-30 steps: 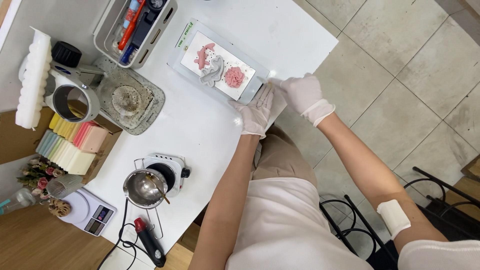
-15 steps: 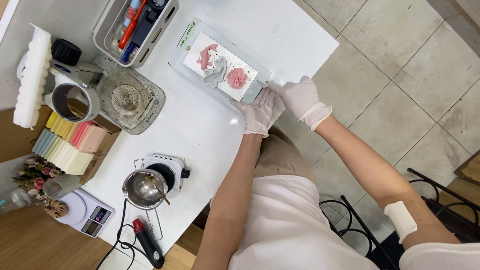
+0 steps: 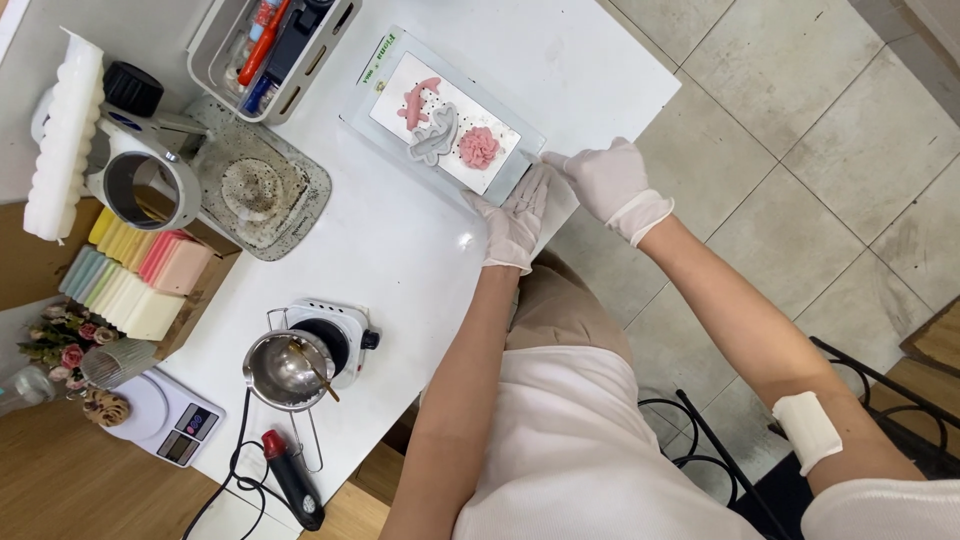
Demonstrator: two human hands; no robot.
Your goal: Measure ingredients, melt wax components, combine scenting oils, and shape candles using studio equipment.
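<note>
both gloved hands, left (image 3: 515, 222) and right (image 3: 608, 180), stayed flat-open beside one tray (image 3: 380, 110) holding three shapes.

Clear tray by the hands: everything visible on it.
The clear tray is a shallow rectangular box, plastic by its look, lying flat and askew on the white table. A white board inside carries a pink fish shape, a grey fish-shaped mould and a pink flower. The gloved left hand and right hand touch its near corner.

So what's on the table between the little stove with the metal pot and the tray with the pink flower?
Nothing: the head view shows only bare white table between the stove and the tray.
</note>
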